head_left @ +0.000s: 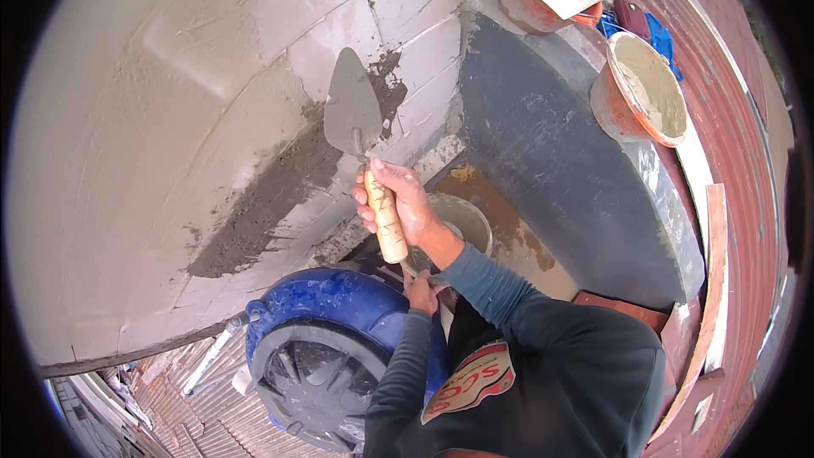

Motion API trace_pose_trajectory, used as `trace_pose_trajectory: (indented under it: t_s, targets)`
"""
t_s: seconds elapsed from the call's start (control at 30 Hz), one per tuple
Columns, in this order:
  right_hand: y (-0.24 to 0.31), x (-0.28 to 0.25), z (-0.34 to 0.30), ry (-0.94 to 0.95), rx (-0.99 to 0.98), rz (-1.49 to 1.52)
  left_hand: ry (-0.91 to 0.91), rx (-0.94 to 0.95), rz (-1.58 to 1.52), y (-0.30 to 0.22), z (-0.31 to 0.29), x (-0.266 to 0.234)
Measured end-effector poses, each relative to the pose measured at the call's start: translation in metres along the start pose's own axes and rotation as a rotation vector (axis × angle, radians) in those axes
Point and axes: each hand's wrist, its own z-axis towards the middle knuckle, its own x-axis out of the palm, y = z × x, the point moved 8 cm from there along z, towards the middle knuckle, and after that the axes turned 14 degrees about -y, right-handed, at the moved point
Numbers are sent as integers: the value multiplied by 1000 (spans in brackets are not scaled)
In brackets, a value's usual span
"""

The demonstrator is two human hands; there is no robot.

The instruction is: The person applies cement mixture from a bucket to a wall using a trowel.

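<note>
My right hand is wrapped round the light wooden handle of a pointing trowel. Its grey leaf-shaped blade points up in front of the block wall, over a dark patch of wet mortar; whether it touches the wall I cannot tell. Lower down, my left hand is closed beside the rim of a mortar-smeared bucket. What its fingers hold is mostly hidden. The bucket is partly covered by my right hand and forearm.
A blue plastic tank with a black lid stands close by at lower left. On a dark grey ledge to the right sits an orange bucket of mortar. Behind it are another bucket under a pale board and corrugated red roofing.
</note>
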Motion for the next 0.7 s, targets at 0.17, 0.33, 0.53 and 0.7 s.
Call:
trace_pose_trajectory:
  t_s: [0.17, 0.33, 0.53, 0.7]
  targets:
    - [92, -137, -77, -364, -120, -724, 21, 95, -64, -26, -21, 21]
    - [86, -203, -90, -608, -140, -767, 27, 148, -38, -36, -48, 42]
    - [150, -318, -58, -680, -213, -1305, 191, 151, -11, -46, -107, 56]
    - [141, -292, -101, -619, 17, -773, 320, 42, -56, -18, -137, 57]
